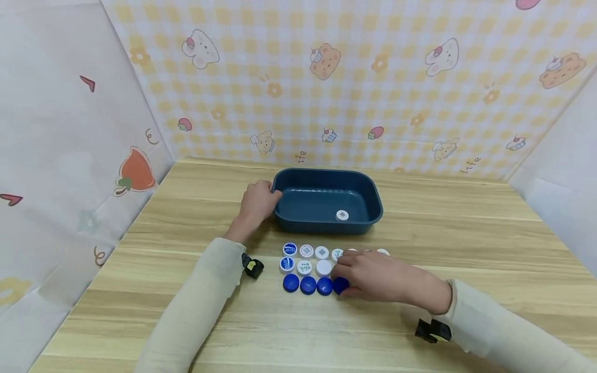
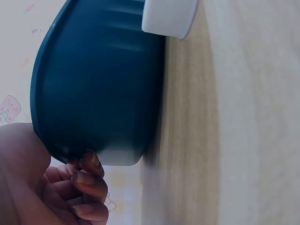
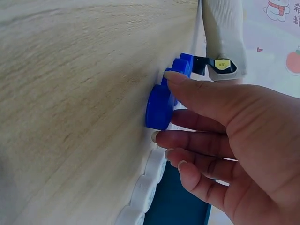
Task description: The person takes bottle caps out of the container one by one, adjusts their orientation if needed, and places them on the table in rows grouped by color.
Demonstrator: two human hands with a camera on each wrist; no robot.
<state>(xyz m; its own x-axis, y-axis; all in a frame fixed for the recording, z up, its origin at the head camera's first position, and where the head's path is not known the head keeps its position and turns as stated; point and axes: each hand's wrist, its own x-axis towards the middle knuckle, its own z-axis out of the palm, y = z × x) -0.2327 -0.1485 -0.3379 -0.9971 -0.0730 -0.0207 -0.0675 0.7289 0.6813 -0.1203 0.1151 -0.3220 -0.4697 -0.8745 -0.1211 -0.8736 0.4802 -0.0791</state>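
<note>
My left hand (image 1: 258, 202) grips the left rim of a dark blue-green plastic basin (image 1: 322, 227), its thumb over the edge and fingers curled at the outside. Inside the basin, near its front wall, lies one white bottle cap (image 1: 342, 215). My right hand (image 1: 370, 274) pinches a blue bottle cap (image 3: 159, 108) between thumb and fingers at the right end of the front row of blue caps. Behind that row are a middle row with white caps (image 1: 324, 268) and a back row (image 1: 321, 253); the right hand partly hides both.
The caps lie in front of the basin on a wood-grain table (image 1: 261, 331). A yellow checked cloth (image 1: 354, 93) with cartoon prints hangs behind the table, and white printed sheets (image 1: 70, 129) stand at the sides. Black camera mounts (image 1: 254, 268) sit on both wrists.
</note>
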